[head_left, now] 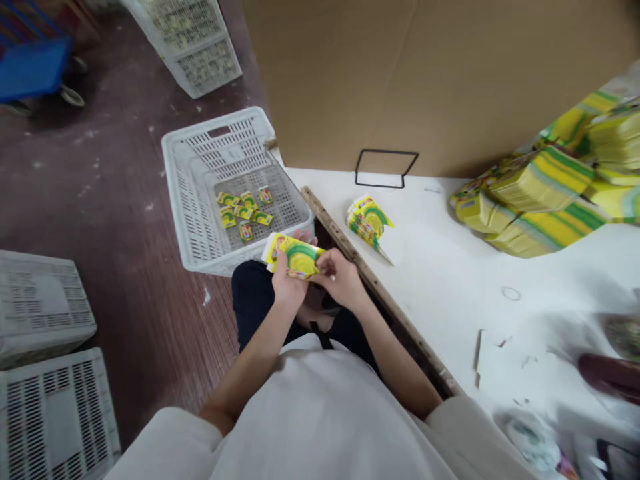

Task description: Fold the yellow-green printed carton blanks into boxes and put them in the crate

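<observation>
A yellow and green cardboard box point(303, 257) is held over my lap. My left hand point(290, 283) grips it from below, with the thumb across its printed face. At its right end the fingers of my right hand point(340, 277) pinch the edge. The box's white end flap points left. Just beyond my hands, a white plastic crate point(187, 233) holds several small yellow and green boxes point(243, 212) on its floor. To the right, a small fanned stack of flat boxes point(369, 220) lies on the white table point(425, 280).
Bundles of flat yellow and green boxes point(540, 193) are piled at the table's right. A black wire frame point(386, 168) stands against a large cardboard sheet point(360, 80). More crates point(55, 413) and a blue trolley point(35, 67) are on the floor at left. A wooden strip point(370, 277) edges the table.
</observation>
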Demonstrator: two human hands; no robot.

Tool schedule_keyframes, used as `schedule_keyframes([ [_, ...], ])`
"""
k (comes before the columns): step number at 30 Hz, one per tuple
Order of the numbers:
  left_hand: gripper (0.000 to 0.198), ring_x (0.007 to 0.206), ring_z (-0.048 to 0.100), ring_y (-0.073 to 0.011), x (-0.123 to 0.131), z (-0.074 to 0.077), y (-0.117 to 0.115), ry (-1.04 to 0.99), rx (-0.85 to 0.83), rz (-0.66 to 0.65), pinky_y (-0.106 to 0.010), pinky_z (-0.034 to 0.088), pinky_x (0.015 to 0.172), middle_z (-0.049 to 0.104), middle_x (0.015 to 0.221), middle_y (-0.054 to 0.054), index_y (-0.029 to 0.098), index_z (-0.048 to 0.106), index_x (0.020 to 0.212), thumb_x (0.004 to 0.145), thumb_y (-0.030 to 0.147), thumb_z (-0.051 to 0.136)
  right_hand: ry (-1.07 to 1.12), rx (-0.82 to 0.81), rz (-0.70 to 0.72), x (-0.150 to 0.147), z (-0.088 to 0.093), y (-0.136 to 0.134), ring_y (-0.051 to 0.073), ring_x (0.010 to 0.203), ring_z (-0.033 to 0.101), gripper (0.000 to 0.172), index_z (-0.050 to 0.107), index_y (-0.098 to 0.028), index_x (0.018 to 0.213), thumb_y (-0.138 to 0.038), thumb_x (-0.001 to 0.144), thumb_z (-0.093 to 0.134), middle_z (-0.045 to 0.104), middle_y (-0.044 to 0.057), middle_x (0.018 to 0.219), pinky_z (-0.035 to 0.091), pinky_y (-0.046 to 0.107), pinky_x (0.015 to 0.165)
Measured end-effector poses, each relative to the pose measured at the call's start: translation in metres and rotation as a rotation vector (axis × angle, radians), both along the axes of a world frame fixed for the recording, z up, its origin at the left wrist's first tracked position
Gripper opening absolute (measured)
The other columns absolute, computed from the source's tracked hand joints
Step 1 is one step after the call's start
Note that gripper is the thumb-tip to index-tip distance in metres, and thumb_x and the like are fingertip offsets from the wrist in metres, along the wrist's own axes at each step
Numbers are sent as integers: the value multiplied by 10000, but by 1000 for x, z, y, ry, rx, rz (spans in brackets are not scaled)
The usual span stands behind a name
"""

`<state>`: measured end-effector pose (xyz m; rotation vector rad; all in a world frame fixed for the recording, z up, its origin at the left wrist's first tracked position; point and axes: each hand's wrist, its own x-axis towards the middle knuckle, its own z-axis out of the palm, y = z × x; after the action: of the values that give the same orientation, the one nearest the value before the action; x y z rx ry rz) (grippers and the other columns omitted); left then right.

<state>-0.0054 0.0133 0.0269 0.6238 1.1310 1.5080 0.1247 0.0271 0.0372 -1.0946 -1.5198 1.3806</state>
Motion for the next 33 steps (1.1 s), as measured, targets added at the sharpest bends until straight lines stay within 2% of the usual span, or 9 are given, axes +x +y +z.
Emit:
schedule_keyframes([
  [4, 549, 927, 688, -258, 1, 13, 3, -48, 39, 94, -437, 556, 896, 642, 841, -72, 218, 618, 945, 888, 729, 428, 198, -147, 18, -25, -9, -23, 143, 686, 562, 384, 471, -253, 871, -435, 737, 781, 562, -42, 778, 482, 281, 638],
  [9, 533, 638, 540, -159, -1, -5, -1, 38, -56, 213, -322, 517, 689, 472, 704, 12, 256, 517, 864, 872, 783, 434, 226, -258, 119, -25, -18, -24, 150, 699, 583, 486, 499, -250, 970, -489, 689, 816, 600, -43, 784, 457, 268, 628],
  [14, 578, 734, 607, -141, 3, -21, -5, 100, -78, 235, -277, 535, 730, 598, 797, 3, 232, 584, 882, 811, 804, 539, -21, -106, 1, -11, -19, -16, 164, 698, 578, 318, 599, -244, 1036, -406, 795, 729, 640, -30, 790, 471, 292, 655],
  [19, 445, 719, 652, -147, -9, -14, -7, 154, -36, 198, -290, 551, 756, 697, 785, 2, 183, 673, 834, 716, 591, 807, -50, 18, -94, 4, -13, -8, 201, 767, 643, 157, 722, -241, 881, -345, 902, 605, 720, 13, 841, 528, 335, 730],
  [23, 563, 979, 720, -228, -42, 7, -3, 284, 34, 54, -373, 555, 925, 758, 1037, -82, 200, 713, 1050, 794, 699, 677, -212, 224, -129, 23, -5, 0, 250, 913, 653, 234, 799, -305, 1036, -287, 944, 586, 754, 41, 947, 524, 433, 887],
  [26, 790, 1161, 682, -289, -63, 23, -2, 503, 128, -274, -452, 509, 1047, 702, 1262, -129, 232, 614, 1304, 688, 702, 771, -425, 387, -25, 29, 2, -2, 273, 994, 609, 284, 808, -397, 1021, -210, 937, 613, 771, 20, 955, 400, 550, 1080],
  [29, 920, 1100, 698, -324, -63, 29, -6, 802, 77, -601, -466, 542, 990, 714, 1198, -115, 223, 578, 1336, 531, 493, 934, -454, 484, 108, 23, 5, -12, 269, 1068, 591, 343, 791, -467, 973, -164, 911, 641, 774, -34, 976, 191, 608, 1227],
  [31, 749, 961, 718, -302, -54, 25, -11, 964, -2, -628, -433, 574, 882, 730, 1055, -76, 210, 594, 1272, 614, 416, 885, -406, 474, 0, 17, 3, -20, 289, 1203, 560, 334, 749, -452, 1116, -218, 888, 682, 733, -17, 1175, 153, 616, 1252],
  [33, 616, 881, 712, -280, -42, 19, -17, 1058, -47, -572, -401, 576, 814, 721, 984, -55, 204, 577, 1245, 703, 380, 810, -295, 375, -231, 13, -1, -24, 322, 1376, 464, 520, 608, -366, 1372, -345, 864, 716, 581, 53, 1445, 213, 615, 1246],
])
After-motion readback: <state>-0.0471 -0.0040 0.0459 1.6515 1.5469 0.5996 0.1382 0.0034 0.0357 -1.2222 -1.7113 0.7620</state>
